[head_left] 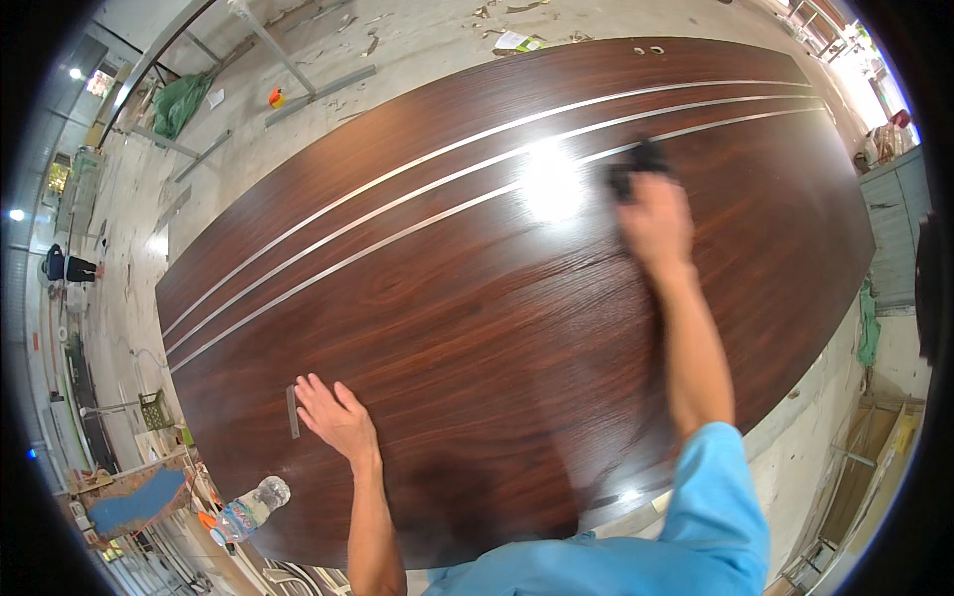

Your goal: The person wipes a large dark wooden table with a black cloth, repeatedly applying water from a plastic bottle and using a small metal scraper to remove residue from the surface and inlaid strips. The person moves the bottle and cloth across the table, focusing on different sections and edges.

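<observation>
Cloth (641,171), black and blurred, gripped in the right hand (656,217) over the nearest of three silvery strips (497,195) on a dark wood-grain panel (477,348). Looked soft and light, probably best taken by a bunched fold; seemed likely to slide on the gloss, perhaps catch at strip edges. Rested the left hand (340,421) flat, palm down, beside a short grey strip (293,412). Saw a plastic bottle (250,511) possibly in the way at the near left corner; beyond, metal framing (273,45) and a green sheet (181,104).

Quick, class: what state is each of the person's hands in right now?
Left hand: open, laid on the glossy dark-brown wood-grain panel.
Right hand: closed on a black cloth-like item, blurred.
</observation>
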Available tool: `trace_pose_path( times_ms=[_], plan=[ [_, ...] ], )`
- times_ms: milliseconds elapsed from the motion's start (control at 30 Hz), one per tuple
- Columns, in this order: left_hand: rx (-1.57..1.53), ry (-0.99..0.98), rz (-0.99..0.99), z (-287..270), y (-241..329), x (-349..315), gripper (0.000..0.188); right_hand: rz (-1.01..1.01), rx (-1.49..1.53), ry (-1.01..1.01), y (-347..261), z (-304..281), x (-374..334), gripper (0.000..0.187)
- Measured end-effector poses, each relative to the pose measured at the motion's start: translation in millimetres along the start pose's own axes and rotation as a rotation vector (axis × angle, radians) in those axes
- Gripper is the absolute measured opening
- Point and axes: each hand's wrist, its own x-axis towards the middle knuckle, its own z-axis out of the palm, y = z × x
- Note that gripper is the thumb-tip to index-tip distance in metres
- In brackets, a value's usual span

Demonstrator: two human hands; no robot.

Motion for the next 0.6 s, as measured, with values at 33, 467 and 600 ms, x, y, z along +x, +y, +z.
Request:
trace_pose_path(
  times_ms=[33, 467, 600],
  plan=[
    [-0.014, 0.000, 0.028, 0.2, -0.3, 1.4, 0.053, 0.109, -0.152, 0.074, 50.6, -20.9, -14.4, 0.039],
    [-0.150, -0.063, 0.106, -9.6, -0.5, 3.9, 0.048, -0.242, -0.080, 0.071, -190.1, 61.9, -31.8, 0.048],
    [-0.391, 0.068, 0.002, -4.5, -6.3, 1.3, 0.047, -0.537, 0.388, -0.215, -380.0, 90.3, -71.4, 0.040]
  ],
)
